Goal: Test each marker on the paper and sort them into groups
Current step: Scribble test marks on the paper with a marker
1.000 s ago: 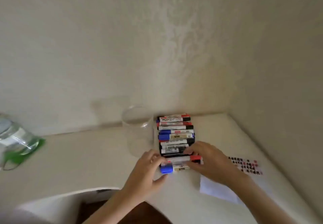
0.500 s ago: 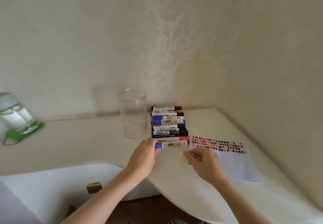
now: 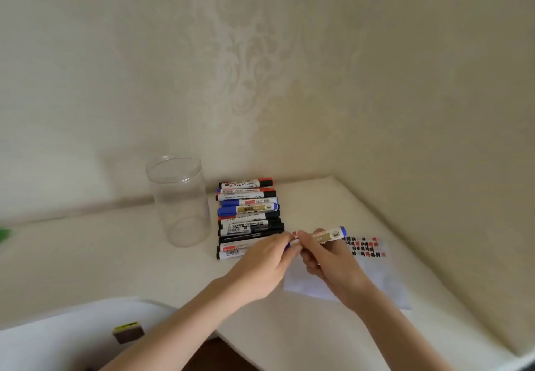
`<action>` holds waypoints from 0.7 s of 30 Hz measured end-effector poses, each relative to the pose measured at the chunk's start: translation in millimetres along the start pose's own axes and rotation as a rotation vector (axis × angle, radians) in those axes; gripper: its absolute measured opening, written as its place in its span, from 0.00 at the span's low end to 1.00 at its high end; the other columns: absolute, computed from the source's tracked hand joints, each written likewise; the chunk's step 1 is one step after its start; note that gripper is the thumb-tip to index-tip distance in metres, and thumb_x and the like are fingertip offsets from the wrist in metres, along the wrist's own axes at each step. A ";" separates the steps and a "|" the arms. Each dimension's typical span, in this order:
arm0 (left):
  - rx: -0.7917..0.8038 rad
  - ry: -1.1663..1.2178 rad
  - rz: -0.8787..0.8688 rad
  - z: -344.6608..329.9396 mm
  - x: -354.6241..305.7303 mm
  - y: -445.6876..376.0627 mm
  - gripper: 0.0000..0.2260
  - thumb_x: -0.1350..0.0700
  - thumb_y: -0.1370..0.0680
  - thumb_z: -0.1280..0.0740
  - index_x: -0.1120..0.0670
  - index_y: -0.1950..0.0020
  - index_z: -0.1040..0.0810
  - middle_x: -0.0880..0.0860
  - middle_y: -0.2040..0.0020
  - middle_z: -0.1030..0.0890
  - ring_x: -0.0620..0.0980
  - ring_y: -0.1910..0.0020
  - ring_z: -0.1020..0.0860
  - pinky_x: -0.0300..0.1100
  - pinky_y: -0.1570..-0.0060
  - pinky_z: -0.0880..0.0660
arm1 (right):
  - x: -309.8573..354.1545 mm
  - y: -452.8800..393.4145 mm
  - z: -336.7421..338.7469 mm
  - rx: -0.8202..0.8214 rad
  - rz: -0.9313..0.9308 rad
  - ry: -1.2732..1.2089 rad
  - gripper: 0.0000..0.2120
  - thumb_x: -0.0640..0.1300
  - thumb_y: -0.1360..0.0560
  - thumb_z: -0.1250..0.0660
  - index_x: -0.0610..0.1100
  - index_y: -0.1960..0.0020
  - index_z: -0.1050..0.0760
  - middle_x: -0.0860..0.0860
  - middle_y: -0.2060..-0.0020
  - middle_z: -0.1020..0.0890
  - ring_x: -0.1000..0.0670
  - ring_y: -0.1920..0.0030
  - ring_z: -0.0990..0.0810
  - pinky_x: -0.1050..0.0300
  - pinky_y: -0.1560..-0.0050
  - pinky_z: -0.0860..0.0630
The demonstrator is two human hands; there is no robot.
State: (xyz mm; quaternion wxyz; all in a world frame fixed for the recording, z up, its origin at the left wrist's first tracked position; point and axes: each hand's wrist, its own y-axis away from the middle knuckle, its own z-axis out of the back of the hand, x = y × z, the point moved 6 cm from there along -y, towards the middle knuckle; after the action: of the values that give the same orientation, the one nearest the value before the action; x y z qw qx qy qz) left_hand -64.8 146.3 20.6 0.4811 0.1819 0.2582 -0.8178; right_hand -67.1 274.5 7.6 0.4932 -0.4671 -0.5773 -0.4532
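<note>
Clear jar: see-through plastic or glass (can't tell which), smooth, glossy w/ faint reflections. Row of markers: smooth plastic barrels, slight sheen, printed paper-like labels. Blue marker betw. the hands: same plastic, shiny gold-tone label band. Paper: thin white sheet, matt. Table: cream top, matt, smooth. Wall: embossed wallpaper, damask relief, soft satin look.

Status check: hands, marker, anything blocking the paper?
Both hands on the blue marker: left hand at cap end, right hand gripping barrel. Held above paper. Paper unobstructed.
</note>
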 end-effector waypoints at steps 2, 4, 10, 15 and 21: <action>0.035 0.009 0.000 -4.2 0.5 -8.2 0.08 0.49 0.16 0.44 0.50 0.52 0.32 0.46 0.62 0.28 0.46 0.64 0.27 0.39 0.66 0.35 | 3.8 -2.1 3.4 0.018 0.044 0.055 0.13 0.46 0.22 0.33 0.40 0.60 0.29 0.50 0.72 0.29 0.52 0.71 0.34 0.59 0.68 0.36; 0.073 0.049 0.005 -8.4 2.0 -13.1 0.09 0.49 0.16 0.44 0.52 0.52 0.31 0.49 0.62 0.26 0.48 0.64 0.26 0.41 0.65 0.33 | 6.8 -3.7 6.4 0.035 0.059 0.107 0.13 0.45 0.21 0.34 0.40 0.61 0.30 0.51 0.73 0.29 0.53 0.71 0.35 0.61 0.69 0.36; 0.138 0.223 -0.032 -16.4 -2.4 -16.4 0.10 0.48 0.16 0.43 0.53 0.48 0.28 0.56 0.63 0.28 0.49 0.67 0.31 0.51 0.64 0.33 | 10.6 -0.9 16.1 0.089 0.104 0.096 0.13 0.44 0.20 0.37 0.41 0.61 0.34 0.51 0.73 0.33 0.53 0.72 0.39 0.63 0.71 0.38; 0.163 0.271 -0.068 -18.9 -5.3 -18.8 0.09 0.46 0.17 0.41 0.47 0.44 0.25 0.47 0.66 0.33 0.43 0.68 0.35 0.42 0.66 0.37 | 9.7 5.0 22.8 0.099 0.128 0.076 0.13 0.43 0.20 0.36 0.40 0.61 0.34 0.50 0.73 0.33 0.51 0.72 0.38 0.61 0.71 0.38; 0.222 0.159 0.037 -26.0 18.7 -8.8 0.24 0.35 0.24 0.36 0.35 0.30 0.37 0.52 0.57 0.21 0.48 0.61 0.24 0.46 0.60 0.26 | 6.5 12.8 50.0 -0.046 0.057 -0.006 0.10 0.42 0.21 0.35 0.39 0.59 0.31 0.47 0.70 0.27 0.52 0.71 0.32 0.60 0.71 0.37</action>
State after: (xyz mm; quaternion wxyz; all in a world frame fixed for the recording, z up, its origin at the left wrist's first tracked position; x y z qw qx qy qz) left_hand -80.1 152.4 -8.2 0.4511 0.3031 0.2000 -0.8153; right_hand -62.3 326.2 9.6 0.4931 -0.4959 -0.5547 -0.4507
